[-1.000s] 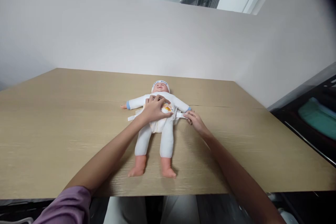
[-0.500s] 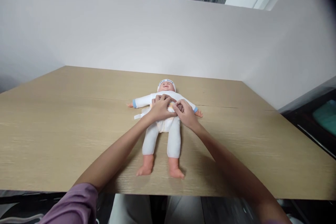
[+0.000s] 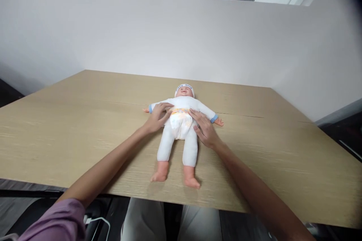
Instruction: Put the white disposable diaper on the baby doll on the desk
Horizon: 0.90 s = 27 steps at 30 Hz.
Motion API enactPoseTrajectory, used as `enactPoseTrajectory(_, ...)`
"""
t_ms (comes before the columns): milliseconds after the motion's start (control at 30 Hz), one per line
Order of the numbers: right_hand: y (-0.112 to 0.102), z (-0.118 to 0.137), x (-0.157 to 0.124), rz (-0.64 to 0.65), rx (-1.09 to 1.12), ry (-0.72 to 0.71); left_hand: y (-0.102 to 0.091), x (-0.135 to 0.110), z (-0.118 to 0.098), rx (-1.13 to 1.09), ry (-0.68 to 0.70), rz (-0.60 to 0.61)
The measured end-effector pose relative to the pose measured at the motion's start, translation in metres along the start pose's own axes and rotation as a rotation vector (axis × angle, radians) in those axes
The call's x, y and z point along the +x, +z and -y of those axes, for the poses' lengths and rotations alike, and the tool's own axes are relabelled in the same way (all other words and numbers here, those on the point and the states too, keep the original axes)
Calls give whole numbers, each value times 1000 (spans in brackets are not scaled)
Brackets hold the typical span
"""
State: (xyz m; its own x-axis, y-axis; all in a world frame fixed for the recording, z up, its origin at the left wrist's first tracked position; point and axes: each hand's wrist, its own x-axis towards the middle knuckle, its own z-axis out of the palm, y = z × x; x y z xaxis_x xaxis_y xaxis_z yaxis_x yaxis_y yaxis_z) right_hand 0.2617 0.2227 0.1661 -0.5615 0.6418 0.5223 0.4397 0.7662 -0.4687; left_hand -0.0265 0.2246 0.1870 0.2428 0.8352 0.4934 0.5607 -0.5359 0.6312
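A baby doll (image 3: 185,102) in a white outfit with blue cuffs lies on its back, head away from me, arms spread. Round its hips is a white diaper (image 3: 180,126) with an orange and yellow printed waistband. My left hand (image 3: 158,116) rests at the diaper's left side, fingers stretched toward the doll's waist. On the other side my right hand (image 3: 206,128) lies with its fingers extended over the diaper's right edge. Neither hand visibly grips anything. The diaper's side tabs are hidden by my hands.
The doll lies on a wood-coloured table (image 3: 113,94), its feet toward the front edge. A white partition (image 3: 169,34) rises behind the table. A dark object (image 3: 345,131) stands at the right edge. Below the table a white cable (image 3: 98,219) hangs at the left.
Both hands have moved apart from the diaper's middle to its two sides, and their fingers have straightened. The printed waistband now shows. The white tab at the left is no longer seen sticking out.
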Motion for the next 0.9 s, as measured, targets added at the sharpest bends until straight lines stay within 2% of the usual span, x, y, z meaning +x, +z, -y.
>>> enactPoseTrajectory(67, -1, 2, -1, -13, -19, -2, -14, -19, 19, 103, -58, -11)
enactPoseTrajectory(133, -2, 8, 2, -52, -40, 15, -25, -31, 34, 198, -126, 28)
enactPoseTrajectory(300, 1, 43, 34, -149, -111, 50, -33, -37, 47, 325, -264, 106)
enactPoseTrajectory(433, 13, 63, 75, -97, -220, 80, -27, -35, 46, 254, -369, 70)
enactPoseTrajectory(567, 28, 57, 103, -10, -263, 236, -25, -35, 45, 124, -446, 40)
enactPoseTrajectory(700, 35, 47, 108, 25, -225, 362, -26, -29, 39, -34, -456, -42)
enactPoseTrajectory(800, 35, 46, 105, 21, -221, 358, -23, -15, 28, -117, -409, -75)
enactPoseTrajectory(900, 31, 45, 104, 62, -184, 332, -16, 4, 10, -183, -351, -38)
